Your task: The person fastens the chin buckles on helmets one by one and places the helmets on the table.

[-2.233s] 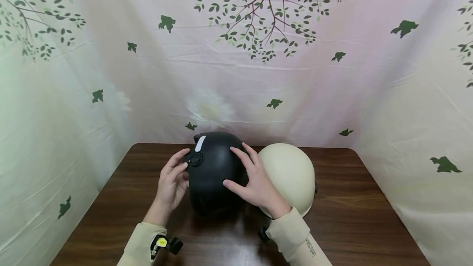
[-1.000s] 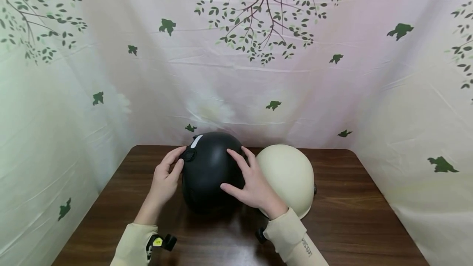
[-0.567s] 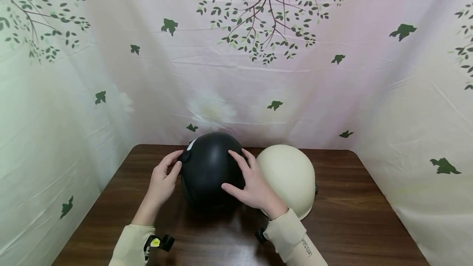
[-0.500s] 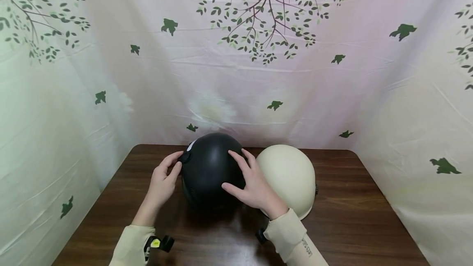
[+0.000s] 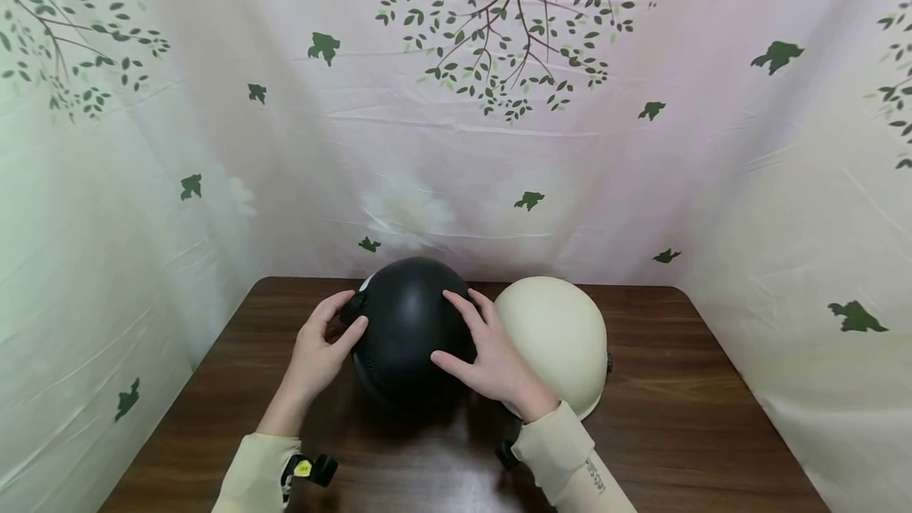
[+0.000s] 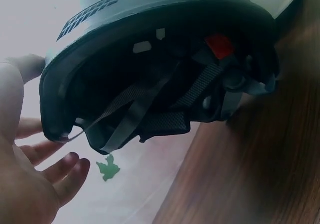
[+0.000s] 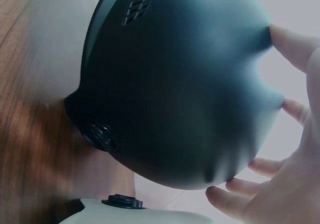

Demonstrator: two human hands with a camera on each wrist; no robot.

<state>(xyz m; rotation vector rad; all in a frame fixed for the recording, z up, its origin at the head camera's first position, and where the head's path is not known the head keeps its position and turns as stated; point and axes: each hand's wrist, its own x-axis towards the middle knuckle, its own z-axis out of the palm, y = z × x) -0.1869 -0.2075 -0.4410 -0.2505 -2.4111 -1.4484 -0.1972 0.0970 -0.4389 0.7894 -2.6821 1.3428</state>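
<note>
A black helmet [image 5: 409, 331] is held between both hands in the head view, left of a cream helmet [image 5: 552, 343]. My left hand [image 5: 313, 351] grips its left edge near a round black fitting, thumb on the shell. In the left wrist view the inside of the black helmet [image 6: 140, 74] shows straps and a red tab, with the left hand [image 6: 30, 159] at its rim. My right hand [image 5: 492, 351] rests spread fingertips on the right of the shell. The right wrist view shows those fingertips of the right hand [image 7: 280, 169] touching the smooth shell [image 7: 185, 84].
The cream helmet stands on the brown wooden table [image 5: 677, 418], close beside the black one and behind my right wrist. A printed cloth [image 5: 456, 157] hangs behind the table and along both sides. Small black cameras are strapped at both wrists.
The black helmet has turned, its white mark and round fitting moving round to the left edge. My left hand has shifted left, and its thumb now lies further onto the shell. The cream helmet has stayed put.
</note>
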